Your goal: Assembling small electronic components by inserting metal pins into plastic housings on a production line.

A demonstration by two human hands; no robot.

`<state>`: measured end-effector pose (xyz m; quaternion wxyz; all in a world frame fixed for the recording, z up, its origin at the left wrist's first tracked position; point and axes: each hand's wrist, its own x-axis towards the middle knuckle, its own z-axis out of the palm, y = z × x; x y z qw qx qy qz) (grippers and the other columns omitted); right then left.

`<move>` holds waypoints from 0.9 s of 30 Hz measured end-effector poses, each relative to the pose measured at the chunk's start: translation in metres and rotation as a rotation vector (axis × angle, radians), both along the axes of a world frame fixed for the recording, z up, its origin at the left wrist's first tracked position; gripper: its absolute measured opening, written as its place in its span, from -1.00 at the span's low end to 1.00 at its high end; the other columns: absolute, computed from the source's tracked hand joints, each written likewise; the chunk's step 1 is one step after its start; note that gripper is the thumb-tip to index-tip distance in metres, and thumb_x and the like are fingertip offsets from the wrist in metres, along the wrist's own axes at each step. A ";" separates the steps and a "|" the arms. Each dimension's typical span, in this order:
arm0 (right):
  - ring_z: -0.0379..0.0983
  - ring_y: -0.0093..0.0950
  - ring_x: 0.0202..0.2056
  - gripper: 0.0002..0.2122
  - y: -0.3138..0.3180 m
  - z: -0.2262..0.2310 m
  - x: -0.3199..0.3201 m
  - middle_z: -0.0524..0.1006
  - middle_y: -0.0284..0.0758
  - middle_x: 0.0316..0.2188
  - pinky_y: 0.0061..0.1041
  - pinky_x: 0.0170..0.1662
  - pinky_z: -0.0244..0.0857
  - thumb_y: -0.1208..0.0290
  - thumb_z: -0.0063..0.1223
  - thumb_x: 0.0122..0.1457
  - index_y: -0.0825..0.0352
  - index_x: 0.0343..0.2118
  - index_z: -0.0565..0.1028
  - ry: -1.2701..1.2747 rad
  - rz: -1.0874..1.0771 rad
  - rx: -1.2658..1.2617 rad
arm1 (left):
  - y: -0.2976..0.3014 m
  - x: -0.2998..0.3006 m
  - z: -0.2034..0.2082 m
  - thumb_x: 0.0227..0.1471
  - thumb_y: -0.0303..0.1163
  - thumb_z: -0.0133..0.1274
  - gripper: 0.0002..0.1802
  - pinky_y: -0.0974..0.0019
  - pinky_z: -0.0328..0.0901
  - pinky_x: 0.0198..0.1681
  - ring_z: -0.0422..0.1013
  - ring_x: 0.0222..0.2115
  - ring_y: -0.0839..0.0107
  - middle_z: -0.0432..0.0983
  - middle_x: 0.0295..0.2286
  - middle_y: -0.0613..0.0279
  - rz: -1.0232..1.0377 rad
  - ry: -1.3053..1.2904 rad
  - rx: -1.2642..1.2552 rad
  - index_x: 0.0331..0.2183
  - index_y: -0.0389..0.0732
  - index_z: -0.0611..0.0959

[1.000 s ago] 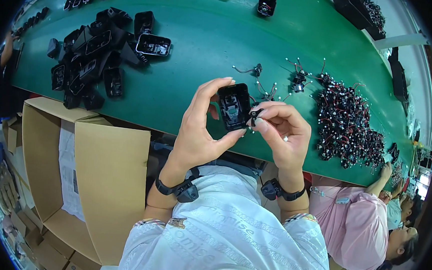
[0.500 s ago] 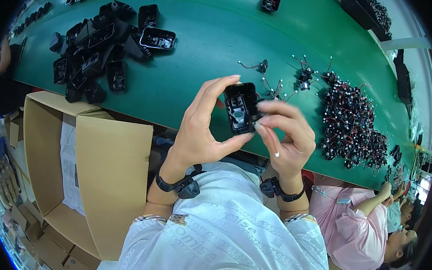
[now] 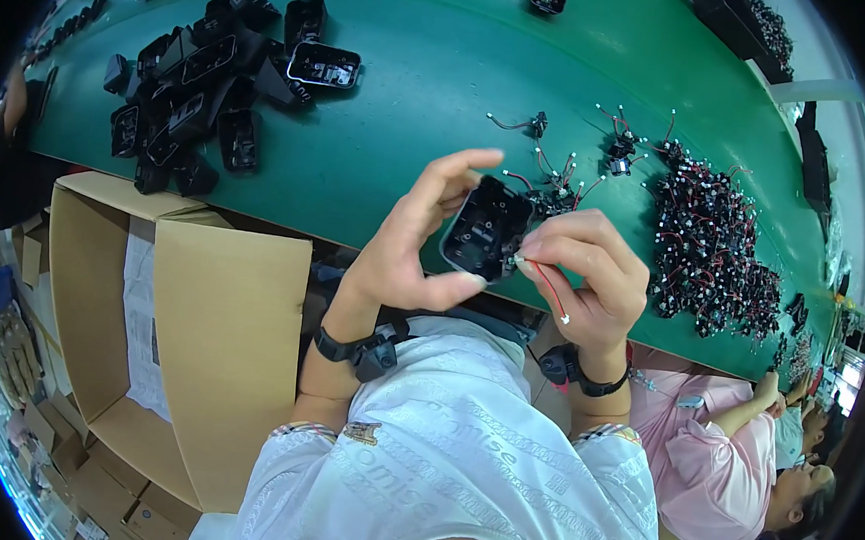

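My left hand (image 3: 404, 243) holds a black plastic housing (image 3: 483, 231), its open side turned up toward me. The thumb lies along the lower edge, and the index finger stretches past the top corner. At the housing's right edge, my right hand (image 3: 600, 280) pinches a small wired part. Its red lead (image 3: 552, 286) hangs below the fingertips and ends in a white plug; the part's body is mostly hidden. Just beyond the right hand lie a few loose black wired parts (image 3: 556, 198). Farther right is a large heap of wired parts (image 3: 710, 244).
A pile of black housings (image 3: 189, 92) covers the green table's left side, with more in rows at the far edge. An open cardboard box (image 3: 226, 356) stands at the near left. A person in pink (image 3: 711, 450) sits at the right. A black bin (image 3: 730, 30) stands far right.
The housing has turned in my left hand and tilts differently. My right hand has shifted slightly right, and more of the red lead shows. The whole view has shifted a little.
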<state>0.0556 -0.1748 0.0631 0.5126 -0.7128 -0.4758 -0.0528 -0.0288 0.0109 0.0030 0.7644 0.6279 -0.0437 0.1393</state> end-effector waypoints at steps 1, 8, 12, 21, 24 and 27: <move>0.57 -0.38 -0.36 -0.80 0.001 0.002 0.003 0.60 -0.25 -0.40 -0.50 -0.32 0.43 0.66 0.40 -0.07 0.38 -0.37 0.61 -0.043 0.038 -0.002 | 0.000 0.001 -0.004 -0.25 -0.01 0.43 0.06 0.25 0.32 0.10 0.41 0.02 0.30 0.46 -0.05 0.09 -0.014 -0.007 -0.169 0.18 -0.38 0.36; 0.53 -0.35 -0.24 -0.78 0.014 0.018 0.012 0.56 -0.26 -0.20 -0.43 -0.24 0.41 0.54 0.43 -0.10 0.30 -0.34 0.67 -0.107 0.246 -0.035 | 0.008 0.000 -0.027 -0.07 0.62 -0.13 0.16 0.33 0.34 -0.01 0.49 -0.15 0.38 0.53 -0.18 0.10 -0.410 0.127 -0.453 -0.04 -0.44 0.49; 0.52 -0.29 -0.22 -0.75 0.029 0.018 0.015 0.56 -0.26 -0.17 -0.37 -0.20 0.41 0.50 0.42 -0.18 0.29 -0.35 0.67 -0.265 0.234 -0.019 | -0.006 -0.014 -0.021 0.22 0.47 -0.42 0.02 0.35 0.33 -0.08 0.47 -0.17 0.39 0.55 -0.20 0.12 -0.342 0.186 -0.547 -0.09 -0.40 0.56; 0.52 -0.27 -0.18 -0.75 0.028 0.016 0.014 0.57 -0.30 -0.20 -0.34 -0.18 0.45 0.57 0.41 -0.22 0.32 -0.40 0.62 -0.448 0.093 -0.103 | -0.013 -0.011 -0.017 0.38 0.25 -0.60 -0.11 0.37 0.40 -0.07 0.49 -0.14 0.46 0.57 -0.14 0.14 -0.267 0.140 -0.757 0.07 -0.30 0.54; 0.52 -0.28 -0.19 -0.75 0.028 0.008 0.009 0.57 -0.30 -0.21 -0.34 -0.18 0.44 0.59 0.41 -0.23 0.34 -0.41 0.61 -0.465 0.025 -0.081 | -0.022 -0.009 -0.003 0.36 0.29 -0.61 -0.10 0.44 0.42 -0.23 0.51 -0.28 0.50 0.58 -0.24 0.21 -0.101 0.271 -0.601 0.03 -0.28 0.55; 0.52 -0.28 -0.20 -0.75 0.029 0.009 0.005 0.56 -0.30 -0.22 -0.33 -0.18 0.44 0.61 0.41 -0.24 0.35 -0.41 0.61 -0.435 -0.041 -0.102 | -0.024 -0.009 -0.002 0.34 0.33 -0.62 -0.09 0.50 0.37 -0.44 0.48 -0.47 0.55 0.56 -0.37 0.29 0.001 0.330 -0.483 -0.04 -0.25 0.58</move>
